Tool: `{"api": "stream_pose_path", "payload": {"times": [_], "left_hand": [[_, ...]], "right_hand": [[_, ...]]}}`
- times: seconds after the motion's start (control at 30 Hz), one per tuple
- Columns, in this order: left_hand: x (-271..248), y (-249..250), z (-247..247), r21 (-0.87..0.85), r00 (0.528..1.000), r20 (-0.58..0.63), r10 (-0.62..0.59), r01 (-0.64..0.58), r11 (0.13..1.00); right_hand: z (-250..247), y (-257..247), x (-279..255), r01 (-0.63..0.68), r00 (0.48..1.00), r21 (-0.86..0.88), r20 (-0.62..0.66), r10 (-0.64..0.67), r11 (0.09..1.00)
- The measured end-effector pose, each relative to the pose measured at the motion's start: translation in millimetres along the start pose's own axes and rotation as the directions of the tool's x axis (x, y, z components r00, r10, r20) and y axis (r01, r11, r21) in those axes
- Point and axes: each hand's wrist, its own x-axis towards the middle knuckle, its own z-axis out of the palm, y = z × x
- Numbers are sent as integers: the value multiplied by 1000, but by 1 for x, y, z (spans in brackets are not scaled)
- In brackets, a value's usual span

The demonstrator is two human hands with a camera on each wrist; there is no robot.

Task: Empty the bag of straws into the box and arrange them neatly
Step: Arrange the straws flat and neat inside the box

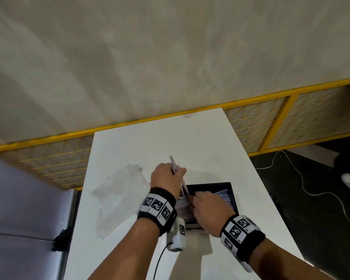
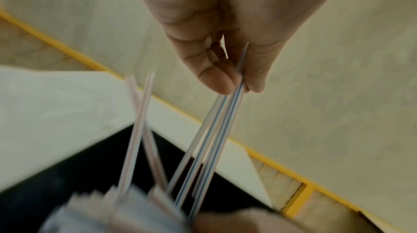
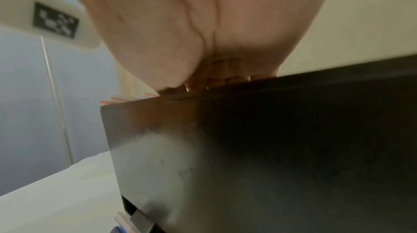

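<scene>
On the white table (image 1: 190, 138) stands a black box (image 1: 233, 199) with a pile of striped straws (image 1: 220, 196) lying in it. My left hand (image 1: 178, 172) is raised over the box's far left corner and pinches a few straws (image 1: 173, 161) that slant down into the box. In the left wrist view the thumb and fingers of that hand (image 2: 239, 83) clamp blue-striped straws (image 2: 216, 129), and other straws (image 2: 137, 129) lean loose beside them. My right hand (image 1: 194, 199) lies on the pile with its fingers (image 3: 239, 79) over the box wall (image 3: 270, 147).
An empty clear plastic bag (image 1: 121, 190) lies crumpled on the table left of the box. A few straws (image 1: 194, 231) poke out at the box's near side. Beyond the table runs a yellow mesh fence (image 1: 271, 118). A white cable (image 1: 311, 188) crosses the dark floor at right.
</scene>
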Motion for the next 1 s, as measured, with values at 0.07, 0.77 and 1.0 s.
{"api": "stream_pose_path", "payload": {"times": [0.07, 0.77, 1.0], "left_hand": [[-5, 7, -22, -19, 995, -81, 61, -63, 998], [-78, -39, -6, -728, 984, 129, -123, 178, 662], [-58, -62, 11, -597, 962, 92, -259, 261, 758]], "right_hand": [[-4, -2, 4, -22, 999, 21, 24, 21, 1000], [-49, 10, -13, 5, 989, 138, -144, 15, 990], [-36, 18, -19, 68, 990, 227, -136, -38, 971]]}}
